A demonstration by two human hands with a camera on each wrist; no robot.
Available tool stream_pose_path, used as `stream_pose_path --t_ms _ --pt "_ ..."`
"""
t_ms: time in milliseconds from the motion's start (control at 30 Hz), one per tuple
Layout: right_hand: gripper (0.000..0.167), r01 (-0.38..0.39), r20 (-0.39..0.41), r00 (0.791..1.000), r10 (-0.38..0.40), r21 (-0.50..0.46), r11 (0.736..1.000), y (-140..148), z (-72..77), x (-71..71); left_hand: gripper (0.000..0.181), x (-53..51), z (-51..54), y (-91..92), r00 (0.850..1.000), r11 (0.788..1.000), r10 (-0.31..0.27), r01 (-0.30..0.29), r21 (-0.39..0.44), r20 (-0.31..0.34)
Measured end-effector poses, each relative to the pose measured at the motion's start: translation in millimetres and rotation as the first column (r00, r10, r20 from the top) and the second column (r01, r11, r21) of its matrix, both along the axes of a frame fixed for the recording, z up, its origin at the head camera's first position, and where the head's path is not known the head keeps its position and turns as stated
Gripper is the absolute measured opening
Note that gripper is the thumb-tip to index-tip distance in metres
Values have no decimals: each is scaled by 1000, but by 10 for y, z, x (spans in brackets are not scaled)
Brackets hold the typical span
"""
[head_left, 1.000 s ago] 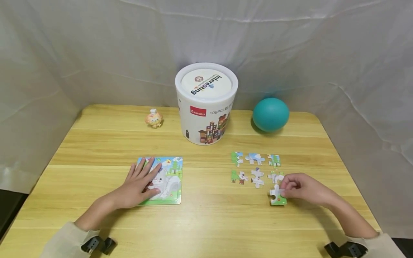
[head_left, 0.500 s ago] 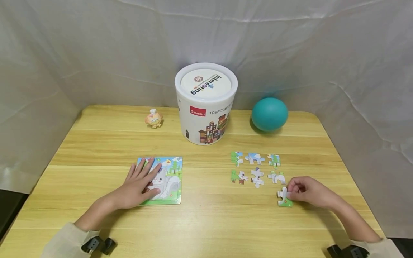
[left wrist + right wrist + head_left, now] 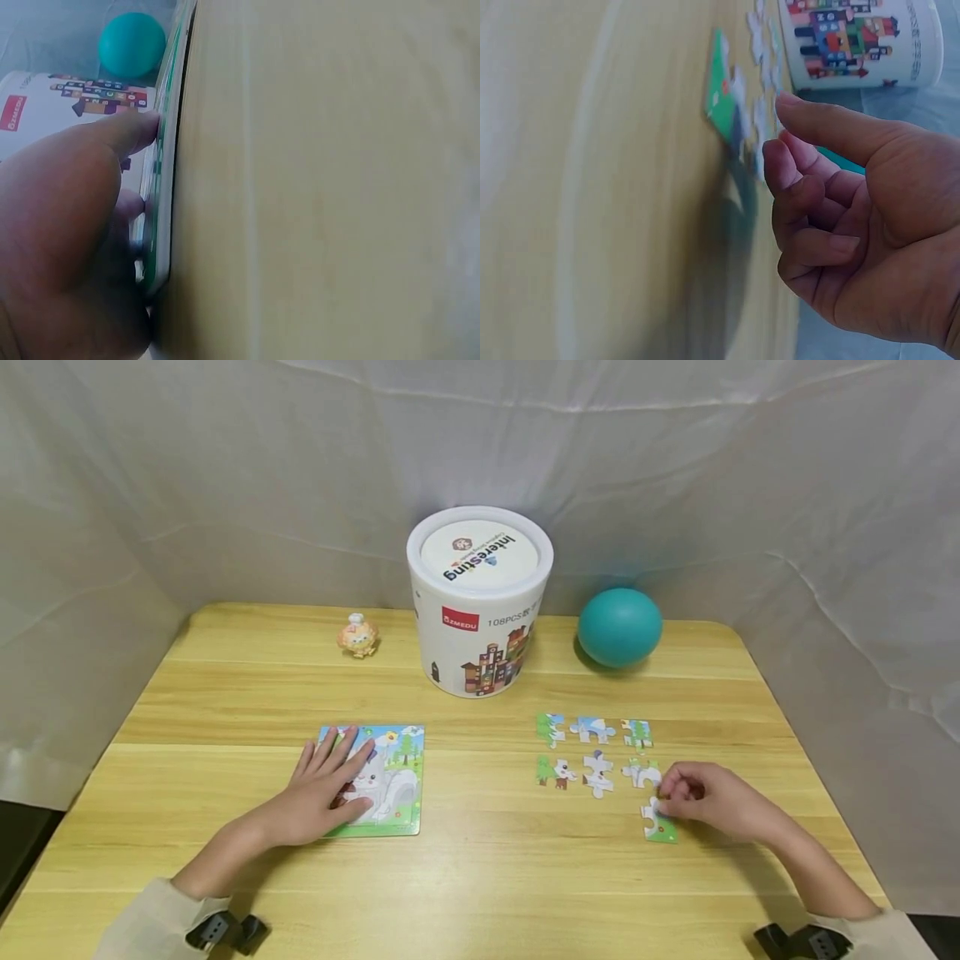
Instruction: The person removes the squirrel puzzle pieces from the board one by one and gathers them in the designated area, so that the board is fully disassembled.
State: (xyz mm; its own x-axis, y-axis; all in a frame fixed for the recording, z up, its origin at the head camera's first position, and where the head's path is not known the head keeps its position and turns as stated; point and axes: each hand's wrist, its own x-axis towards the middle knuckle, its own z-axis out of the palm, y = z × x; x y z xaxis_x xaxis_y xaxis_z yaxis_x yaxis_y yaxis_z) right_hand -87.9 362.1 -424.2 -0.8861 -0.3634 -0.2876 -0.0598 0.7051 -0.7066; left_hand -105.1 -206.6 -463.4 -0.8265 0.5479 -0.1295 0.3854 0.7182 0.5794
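Observation:
My left hand [image 3: 318,793] rests with fingers spread on a square rabbit picture board [image 3: 397,814]; in the left wrist view the thumb [image 3: 139,129] lies on the board's face. At the right, a corner jigsaw piece [image 3: 660,831], white and green, lies on the table just below the other pieces. My right hand [image 3: 708,802] is at its upper right edge. Seen from the right wrist, thumb and forefinger are a little apart with nothing between them, the other fingers loosely curled, and the green piece [image 3: 718,94] lies clear of the fingertips.
Two rows of jigsaw pieces lie beyond the corner piece, among them a rabbit-face piece [image 3: 597,772] and a sky piece [image 3: 592,729]. A white lidded tub [image 3: 480,610], a teal ball [image 3: 620,627] and a small chef-hat figurine [image 3: 358,637] stand along the back.
The corner piece moved right in my right hand and now lies released on the table. The teal ball has rolled slightly left. My left hand has stayed on the board.

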Motion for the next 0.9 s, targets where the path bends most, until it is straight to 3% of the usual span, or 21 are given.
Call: stream_pose_path --t_ms 233,533,733,900 --pt "11 -33 -70 997 32 -14 999 -398 81 -105 77 -7 72 6 1000 1000 6 -7 29 6" --pt "5 -148 -112 984 141 -56 987 -1083 42 -290 79 -32 140 -34 1000 999 4 -3 52 -13" --pt "12 -214 -108 973 203 -102 972 -1594 11 -362 97 -87 232 -208 1000 998 -26 26 63 -4" --pt "19 -254 -122 963 239 -133 958 -2017 -21 -395 113 -131 271 -358 1000 999 -14 13 49 17"
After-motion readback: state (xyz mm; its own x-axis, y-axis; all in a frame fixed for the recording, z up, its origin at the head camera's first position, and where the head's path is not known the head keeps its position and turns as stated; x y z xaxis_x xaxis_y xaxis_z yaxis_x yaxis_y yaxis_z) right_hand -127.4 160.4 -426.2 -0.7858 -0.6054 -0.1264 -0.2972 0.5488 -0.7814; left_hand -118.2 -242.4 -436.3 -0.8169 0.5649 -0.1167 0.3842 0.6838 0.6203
